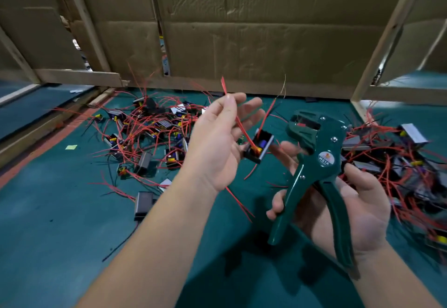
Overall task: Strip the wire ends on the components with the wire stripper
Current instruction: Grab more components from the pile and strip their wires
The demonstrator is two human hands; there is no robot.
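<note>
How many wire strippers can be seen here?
1: the dark green metal wire stripper, gripped by the right hand; heaps of red-wired components could hide another.

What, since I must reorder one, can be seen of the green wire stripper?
The wire stripper is dark green, glossy, metal-looking, with silver rivets, a round label near the pivot and a small red part inside its head. It is held tilted above the green table mat, head up, handles spread; the right hand holds both handles.
</note>
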